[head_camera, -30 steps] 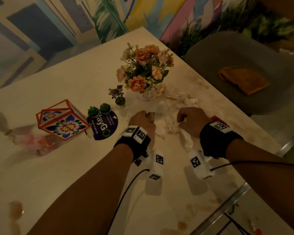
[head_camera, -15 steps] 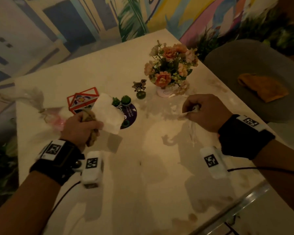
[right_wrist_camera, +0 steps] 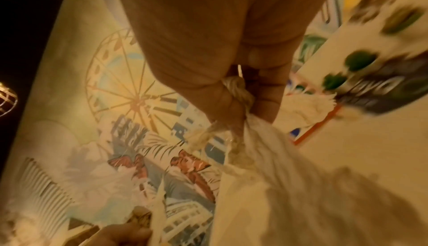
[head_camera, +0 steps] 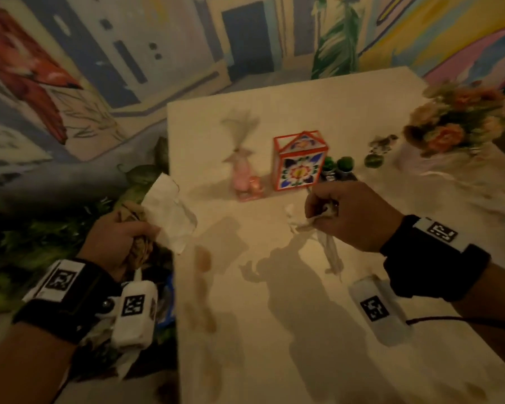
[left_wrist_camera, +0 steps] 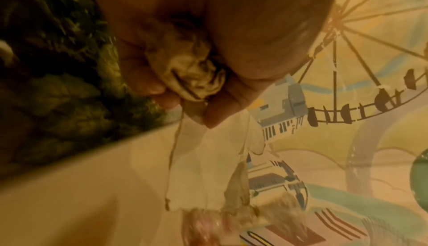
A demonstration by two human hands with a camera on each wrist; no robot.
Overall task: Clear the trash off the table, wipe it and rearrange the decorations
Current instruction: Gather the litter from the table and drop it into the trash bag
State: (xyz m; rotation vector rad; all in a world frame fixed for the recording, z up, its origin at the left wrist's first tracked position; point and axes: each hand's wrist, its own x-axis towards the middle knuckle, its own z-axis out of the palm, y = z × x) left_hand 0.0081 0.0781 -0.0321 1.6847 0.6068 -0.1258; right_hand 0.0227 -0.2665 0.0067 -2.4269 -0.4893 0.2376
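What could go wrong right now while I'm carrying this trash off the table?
The tissue strip dangling from your right hand looks loosely held and could drop back on the table. The napkin sticking out of your left hand might slip out past the table edge. The brown stains could smear if the paper drags through.

Left hand (head_camera: pixel 115 243) gripping crumpled napkins (head_camera: pixel 169 212), right hand (head_camera: pixel 350 215) pinching tissue scraps (head_camera: pixel 312 225) above table (head_camera: pixel 274 330)
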